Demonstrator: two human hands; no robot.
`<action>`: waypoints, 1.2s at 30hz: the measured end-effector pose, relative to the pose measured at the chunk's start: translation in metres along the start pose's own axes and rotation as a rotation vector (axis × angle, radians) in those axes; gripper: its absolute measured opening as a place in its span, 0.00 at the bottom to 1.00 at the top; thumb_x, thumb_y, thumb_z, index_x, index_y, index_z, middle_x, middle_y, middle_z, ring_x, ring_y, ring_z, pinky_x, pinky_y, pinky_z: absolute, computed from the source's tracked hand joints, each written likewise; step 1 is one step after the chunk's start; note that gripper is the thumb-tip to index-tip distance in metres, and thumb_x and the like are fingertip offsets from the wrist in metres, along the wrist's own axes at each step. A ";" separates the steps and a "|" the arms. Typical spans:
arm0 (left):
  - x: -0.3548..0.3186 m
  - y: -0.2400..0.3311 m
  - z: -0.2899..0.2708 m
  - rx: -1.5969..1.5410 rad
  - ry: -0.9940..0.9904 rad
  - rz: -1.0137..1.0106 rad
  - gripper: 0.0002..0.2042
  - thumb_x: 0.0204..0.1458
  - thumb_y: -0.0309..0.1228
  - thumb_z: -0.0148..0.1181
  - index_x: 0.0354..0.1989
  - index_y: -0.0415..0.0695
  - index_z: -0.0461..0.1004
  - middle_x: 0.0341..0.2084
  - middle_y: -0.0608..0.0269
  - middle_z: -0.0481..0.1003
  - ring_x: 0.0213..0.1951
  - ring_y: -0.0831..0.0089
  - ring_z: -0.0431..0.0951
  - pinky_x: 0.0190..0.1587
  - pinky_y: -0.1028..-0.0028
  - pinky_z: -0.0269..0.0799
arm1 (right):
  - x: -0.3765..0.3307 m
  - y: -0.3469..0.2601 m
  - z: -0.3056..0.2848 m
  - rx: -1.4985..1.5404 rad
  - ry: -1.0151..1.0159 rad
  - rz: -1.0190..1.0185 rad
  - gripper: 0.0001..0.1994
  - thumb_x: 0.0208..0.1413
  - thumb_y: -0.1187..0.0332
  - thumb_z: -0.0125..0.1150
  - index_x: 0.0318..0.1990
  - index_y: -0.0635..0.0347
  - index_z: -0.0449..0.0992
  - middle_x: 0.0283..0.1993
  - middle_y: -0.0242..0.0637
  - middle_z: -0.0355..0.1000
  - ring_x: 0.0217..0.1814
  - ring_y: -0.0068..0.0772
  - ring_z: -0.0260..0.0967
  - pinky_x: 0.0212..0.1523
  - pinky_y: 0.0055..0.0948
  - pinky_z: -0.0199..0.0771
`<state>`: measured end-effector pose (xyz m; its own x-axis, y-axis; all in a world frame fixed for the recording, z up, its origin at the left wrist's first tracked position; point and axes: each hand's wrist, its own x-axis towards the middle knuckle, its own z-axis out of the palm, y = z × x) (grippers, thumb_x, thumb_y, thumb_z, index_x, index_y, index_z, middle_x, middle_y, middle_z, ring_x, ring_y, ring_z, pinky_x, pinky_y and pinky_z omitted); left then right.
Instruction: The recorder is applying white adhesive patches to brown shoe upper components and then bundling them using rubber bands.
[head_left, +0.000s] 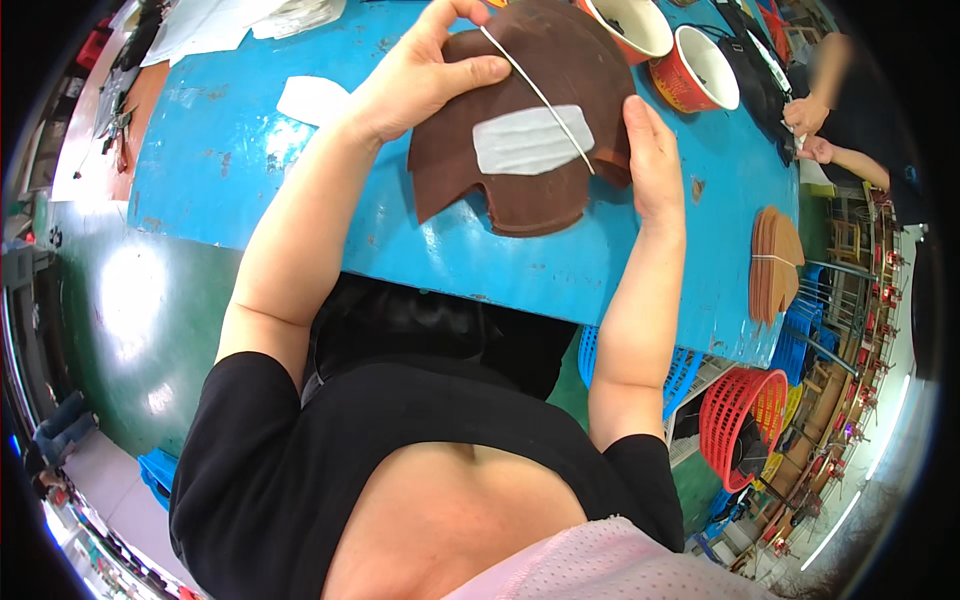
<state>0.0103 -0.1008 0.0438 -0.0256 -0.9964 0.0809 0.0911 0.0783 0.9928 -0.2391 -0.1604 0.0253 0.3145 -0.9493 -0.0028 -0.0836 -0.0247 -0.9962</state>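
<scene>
Over the blue table's near half, I hold a bundle of dark brown leather pieces [450, 145], cut with notched edges. A thin white band [530, 80] runs slantwise across its top, past a pale whitish patch [520, 150]. My left hand [425, 75] grips the upper left edge, thumb on the top face beside the band. Along the right edge, my right hand [653, 160] is closed against the bundle; its fingers are partly hidden behind it. A white cut piece [310, 100] lies on the table left of the bundle.
Two red-and-white paper tubs [685, 85] stand at the far right of the blue table [200, 170]. A banded stack of lighter brown pieces [772, 265] lies near its right edge. Below are red [735, 415] and blue baskets. Another person's hands [808, 125] work at upper right.
</scene>
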 end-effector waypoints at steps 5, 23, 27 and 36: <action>0.009 -0.012 -0.002 0.215 0.069 0.024 0.18 0.49 0.22 0.58 0.45 0.45 0.57 0.34 0.57 0.74 0.36 0.74 0.72 0.37 0.73 0.70 | 0.003 0.005 0.005 -0.227 -0.117 -0.056 0.19 0.60 0.62 0.52 0.54 0.67 0.69 0.46 0.35 0.73 0.49 0.22 0.67 0.51 0.22 0.65; 0.002 -0.007 -0.017 -0.073 -0.215 0.120 0.11 0.55 0.31 0.55 0.46 0.50 0.66 0.31 0.73 0.72 0.36 0.87 0.69 0.39 0.82 0.66 | -0.001 0.001 0.000 0.150 -0.199 -0.033 0.23 0.54 0.64 0.61 0.54 0.66 0.66 0.51 0.37 0.70 0.51 0.27 0.67 0.53 0.27 0.66; -0.004 0.010 -0.020 -0.112 -0.297 -0.027 0.07 0.57 0.35 0.53 0.40 0.50 0.72 0.31 0.78 0.69 0.34 0.89 0.67 0.31 0.88 0.63 | -0.002 0.008 -0.007 0.272 -0.283 -0.005 0.21 0.54 0.67 0.61 0.54 0.64 0.67 0.52 0.37 0.70 0.53 0.29 0.67 0.53 0.29 0.66; -0.006 0.006 -0.024 0.431 -0.466 0.393 0.05 0.56 0.30 0.54 0.35 0.42 0.70 0.32 0.72 0.69 0.35 0.82 0.67 0.39 0.81 0.64 | -0.003 0.010 -0.008 0.340 -0.349 0.065 0.21 0.54 0.67 0.60 0.55 0.65 0.66 0.52 0.40 0.69 0.53 0.31 0.67 0.53 0.29 0.67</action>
<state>0.0350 -0.0954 0.0471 -0.5001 -0.7824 0.3711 -0.2155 0.5276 0.8217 -0.2483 -0.1604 0.0165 0.6218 -0.7823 -0.0367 0.1814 0.1895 -0.9650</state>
